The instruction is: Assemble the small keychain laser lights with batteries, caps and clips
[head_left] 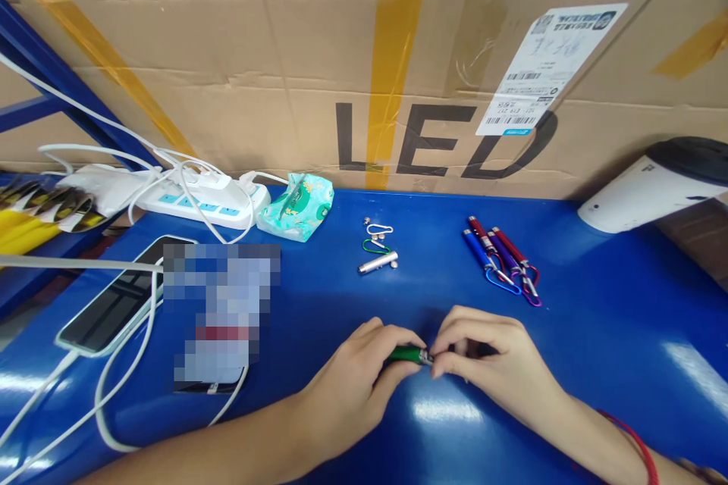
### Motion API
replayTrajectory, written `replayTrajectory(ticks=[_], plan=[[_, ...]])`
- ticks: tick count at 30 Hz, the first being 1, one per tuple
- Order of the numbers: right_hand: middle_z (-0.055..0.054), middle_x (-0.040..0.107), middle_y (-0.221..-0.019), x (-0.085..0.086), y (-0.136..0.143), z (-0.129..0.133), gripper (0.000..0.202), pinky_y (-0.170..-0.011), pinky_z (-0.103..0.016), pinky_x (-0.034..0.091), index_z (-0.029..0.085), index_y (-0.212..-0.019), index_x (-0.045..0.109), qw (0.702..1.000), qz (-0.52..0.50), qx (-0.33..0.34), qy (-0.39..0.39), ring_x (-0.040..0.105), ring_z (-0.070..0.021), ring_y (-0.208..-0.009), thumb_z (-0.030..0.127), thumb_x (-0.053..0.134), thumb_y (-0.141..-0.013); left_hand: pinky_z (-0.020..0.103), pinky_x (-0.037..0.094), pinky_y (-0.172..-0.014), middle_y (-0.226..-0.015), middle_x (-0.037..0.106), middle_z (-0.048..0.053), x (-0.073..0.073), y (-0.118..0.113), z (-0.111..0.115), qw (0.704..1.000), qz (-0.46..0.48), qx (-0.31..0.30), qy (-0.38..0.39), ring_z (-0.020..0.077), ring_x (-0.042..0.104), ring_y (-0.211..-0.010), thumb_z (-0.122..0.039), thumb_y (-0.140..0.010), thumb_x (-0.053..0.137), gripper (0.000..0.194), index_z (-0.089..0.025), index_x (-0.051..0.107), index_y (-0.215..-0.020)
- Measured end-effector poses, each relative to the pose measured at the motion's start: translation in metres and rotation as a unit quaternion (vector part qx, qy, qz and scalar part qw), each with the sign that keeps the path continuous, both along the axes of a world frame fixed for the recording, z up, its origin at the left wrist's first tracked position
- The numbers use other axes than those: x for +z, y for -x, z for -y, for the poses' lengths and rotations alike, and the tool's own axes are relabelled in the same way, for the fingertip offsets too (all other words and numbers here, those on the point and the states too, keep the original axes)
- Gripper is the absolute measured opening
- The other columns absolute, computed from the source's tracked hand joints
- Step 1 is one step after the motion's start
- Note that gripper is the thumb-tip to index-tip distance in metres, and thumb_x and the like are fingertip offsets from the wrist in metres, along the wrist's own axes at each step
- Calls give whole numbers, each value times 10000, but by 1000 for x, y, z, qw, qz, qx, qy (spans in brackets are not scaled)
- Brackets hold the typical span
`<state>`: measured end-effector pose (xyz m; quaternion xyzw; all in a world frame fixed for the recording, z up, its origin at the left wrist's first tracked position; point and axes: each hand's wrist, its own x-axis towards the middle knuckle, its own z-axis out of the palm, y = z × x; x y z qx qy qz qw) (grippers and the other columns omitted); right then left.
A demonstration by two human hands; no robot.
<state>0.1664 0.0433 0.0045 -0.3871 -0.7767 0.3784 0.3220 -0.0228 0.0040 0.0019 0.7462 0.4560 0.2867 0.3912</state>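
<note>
My left hand [364,367] is closed around a small green metal pocket flashlight [405,354], its silver end pointing right. My right hand [489,356] pinches at that silver end with thumb and fingertips; whether a small part sits between them is hidden. Beyond my hands lie a silver flashlight tube [378,264], a green carabiner clip [375,246], a silver carabiner clip [380,229] and several small round metal pieces [393,264]. To the right, several red, blue and purple flashlights [500,250] with carabiner clips rest in a group.
A large cardboard box [284,61] stands along the back of the blue table [318,288]. At left are a power strip [205,204] with white cables, a phone [114,303], a blurred-out device [227,318] and a green tissue pack [299,206]. A lidded cup [637,186] leans at right.
</note>
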Motion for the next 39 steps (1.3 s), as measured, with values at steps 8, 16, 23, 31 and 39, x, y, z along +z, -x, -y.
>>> replayTrajectory(ticks=[8,16,23,31,39], plan=[[-19,617,-564,2,1,-1,287,-402,-196,405,167,-583,668,999,-16,4,37,499,-75,-427,413,676,-732,260,479,-756,-916,661,35,-3,2,2,999,11,-28,-25,153,606,-812,-166,-906,442,107,-190,544,-887],[-4,592,-545,0,-2,-3,303,-396,-190,361,173,-551,667,999,8,30,34,487,-73,-445,422,677,-724,259,475,-751,-901,655,30,-5,2,0,998,14,-59,-18,152,608,-817,-172,-904,455,77,-195,513,-860],[-4,646,-648,-2,-8,-4,228,-504,-183,429,189,-661,708,994,7,107,29,583,-86,-559,345,621,-803,224,475,-708,-917,651,-2,-5,3,0,997,6,-67,42,136,616,-810,-148,-889,466,76,-213,489,-858],[-2,627,-649,1,-9,-3,249,-500,-178,426,188,-667,710,986,32,151,59,566,-77,-544,338,593,-828,242,462,-682,-859,640,-1,-9,4,-1,994,-23,-101,-14,140,598,-748,-158,-898,441,85,-211,463,-834],[2,622,-725,6,-10,1,224,-601,-163,448,185,-732,687,979,66,193,26,596,-75,-644,214,522,-880,206,407,-617,-786,604,-25,-10,6,-4,991,-26,-127,-42,125,538,-665,-160,-900,453,96,-217,434,-825]])
